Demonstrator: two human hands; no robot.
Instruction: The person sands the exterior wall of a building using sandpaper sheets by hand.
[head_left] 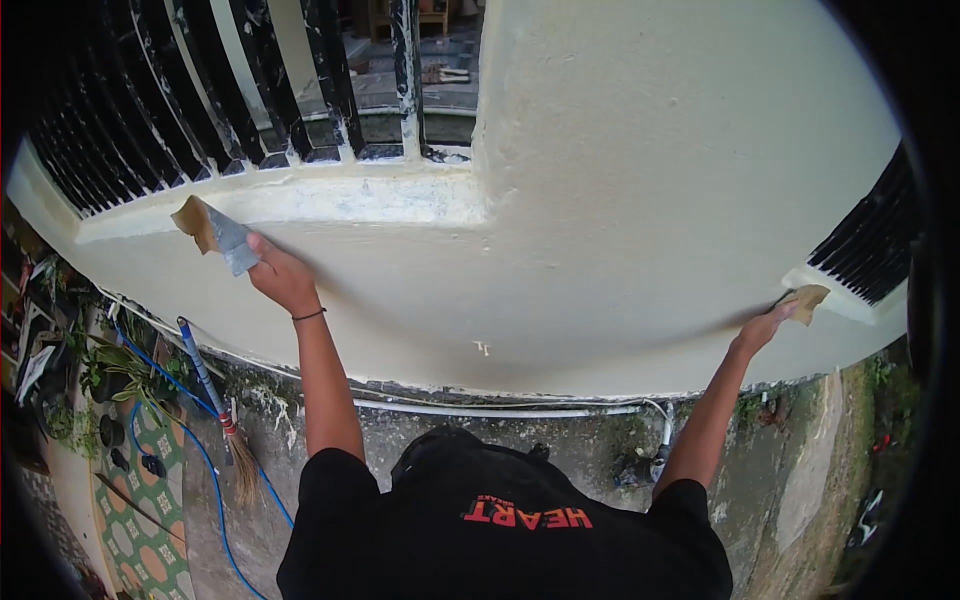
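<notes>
Both arms reach out to a cream-painted wall point(600, 240). On the left, my left hand point(282, 277) is closed on a bent sheet of sandpaper point(213, 232), brown on one part and grey on the other. That sheet is just below the window ledge point(370, 200); whether it touches the wall I cannot tell. Far to the right, my right hand point(765, 326) grips a second piece of sandpaper point(808, 302), also brown. This piece is beside the lower corner of another barred opening point(870, 240). My fingers partly hide both sheets.
Black bars with white paint marks point(265, 75) stand above the ledge. A white pipe point(500, 411) runs along the wall's foot. At lower left are a broom point(240, 465), a blue hose point(215, 480) and potted plants point(120, 370). Concrete ground point(245, 520) lies below.
</notes>
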